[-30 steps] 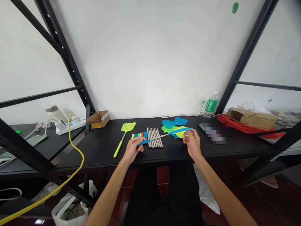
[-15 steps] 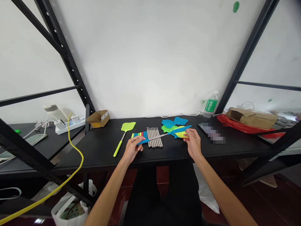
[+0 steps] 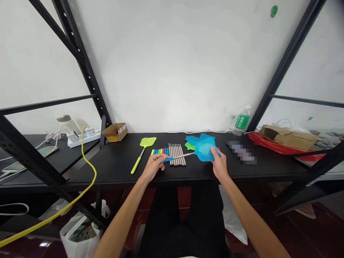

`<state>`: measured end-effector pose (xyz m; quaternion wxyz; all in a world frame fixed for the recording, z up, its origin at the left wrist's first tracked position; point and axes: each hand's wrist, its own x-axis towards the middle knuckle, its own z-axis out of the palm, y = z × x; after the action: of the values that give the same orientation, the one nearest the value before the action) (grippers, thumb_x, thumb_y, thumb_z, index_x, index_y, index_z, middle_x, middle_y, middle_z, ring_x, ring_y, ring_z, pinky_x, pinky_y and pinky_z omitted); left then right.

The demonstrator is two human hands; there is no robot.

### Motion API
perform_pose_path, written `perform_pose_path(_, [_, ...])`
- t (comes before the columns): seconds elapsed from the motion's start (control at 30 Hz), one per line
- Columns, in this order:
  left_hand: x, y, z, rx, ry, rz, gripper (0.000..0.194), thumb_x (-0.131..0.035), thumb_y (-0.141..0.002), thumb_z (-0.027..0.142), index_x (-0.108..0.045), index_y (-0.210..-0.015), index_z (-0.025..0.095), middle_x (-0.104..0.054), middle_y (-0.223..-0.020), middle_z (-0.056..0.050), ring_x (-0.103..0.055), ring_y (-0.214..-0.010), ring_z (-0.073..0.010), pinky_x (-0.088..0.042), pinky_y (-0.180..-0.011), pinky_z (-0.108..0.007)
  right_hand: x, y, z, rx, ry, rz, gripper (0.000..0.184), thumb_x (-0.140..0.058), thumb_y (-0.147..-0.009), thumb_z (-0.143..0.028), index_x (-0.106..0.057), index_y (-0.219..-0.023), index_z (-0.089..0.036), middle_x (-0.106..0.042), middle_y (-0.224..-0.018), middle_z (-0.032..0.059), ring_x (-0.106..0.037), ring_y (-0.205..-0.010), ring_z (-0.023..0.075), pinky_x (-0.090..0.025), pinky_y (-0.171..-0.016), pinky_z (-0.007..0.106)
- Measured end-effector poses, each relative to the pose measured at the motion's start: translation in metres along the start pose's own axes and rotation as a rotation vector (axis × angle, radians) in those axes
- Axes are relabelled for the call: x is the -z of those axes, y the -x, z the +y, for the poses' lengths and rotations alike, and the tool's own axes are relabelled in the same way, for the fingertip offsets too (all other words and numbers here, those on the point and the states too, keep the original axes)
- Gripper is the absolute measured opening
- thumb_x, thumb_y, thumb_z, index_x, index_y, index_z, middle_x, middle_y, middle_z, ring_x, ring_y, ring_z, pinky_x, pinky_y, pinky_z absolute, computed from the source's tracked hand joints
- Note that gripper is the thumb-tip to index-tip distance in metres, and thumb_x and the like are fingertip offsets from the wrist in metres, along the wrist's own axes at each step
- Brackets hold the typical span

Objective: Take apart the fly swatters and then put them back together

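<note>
Left hand: fingers were closed around the handle of the blue swatter.
Right hand: pinched the right edge of its mesh head.
Blue swatter: lay level between both hands, its shaft over the metal rods.
Left of rods: coloured grips, then the yellow-green swatter.
Far right: bottle.
Far left: small box.

The swatter head is blue (a fine mesh), its rod silvery.
</note>
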<state>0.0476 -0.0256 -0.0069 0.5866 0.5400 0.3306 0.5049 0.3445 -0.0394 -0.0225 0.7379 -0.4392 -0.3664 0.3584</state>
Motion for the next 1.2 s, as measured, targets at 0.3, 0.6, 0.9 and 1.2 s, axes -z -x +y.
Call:
perform_pose_path(0.3, [-0.006, 0.005, 0.003, -0.024, -0.087, 0.001, 0.032, -0.082, -0.071, 0.041, -0.073, -0.086, 0.014, -0.027, -0.045, 0.011, -0.021, -0.045, -0.0060, -0.037, -0.047, -0.025, 0.006, -0.003, 0.004, -0.044, -0.019, -0.127, 0.044, -0.079, -0.070, -0.059, -0.059, -0.073, -0.020, -0.057, -0.065, -0.0012, -0.051, -0.057, 0.0137, -0.042, -0.046, 0.024])
perform_pose_path(0.6, [-0.002, 0.006, 0.006, -0.176, -0.380, -0.103, 0.035, -0.072, -0.079, 0.045, -0.077, -0.099, 0.017, -0.044, -0.050, 0.005, -0.043, -0.047, -0.0102, -0.038, -0.050, -0.023, 0.008, -0.003, 0.001, -0.055, -0.001, -0.237, 0.045, -0.078, -0.069, -0.061, -0.058, -0.071, -0.020, -0.058, -0.060, -0.0006, -0.052, -0.051, 0.0134, -0.046, -0.048, 0.026])
perform_pose_path(0.9, [0.016, 0.014, 0.038, -0.247, -0.506, -0.154, 0.039, -0.072, -0.081, 0.043, -0.076, -0.108, 0.016, -0.058, -0.061, -0.001, -0.048, -0.056, -0.0135, -0.039, -0.056, -0.024, 0.004, 0.004, 0.000, -0.004, 0.176, -0.372, 0.051, -0.069, -0.077, -0.067, -0.060, -0.064, -0.019, -0.062, -0.058, 0.0029, -0.054, -0.052, 0.0141, -0.042, -0.048, 0.024])
perform_pose_path(1.2, [0.091, 0.014, 0.062, -0.343, -1.127, 0.276, 0.043, -0.044, -0.093, 0.031, -0.066, -0.128, 0.020, -0.074, -0.108, -0.011, -0.066, -0.092, -0.0268, -0.047, -0.081, -0.032, 0.001, 0.005, 0.005, 0.039, 0.283, -0.442, 0.048, -0.065, -0.080, -0.065, -0.070, -0.095, -0.019, -0.067, -0.066, 0.0017, -0.057, -0.055, 0.0133, -0.040, -0.050, 0.023])
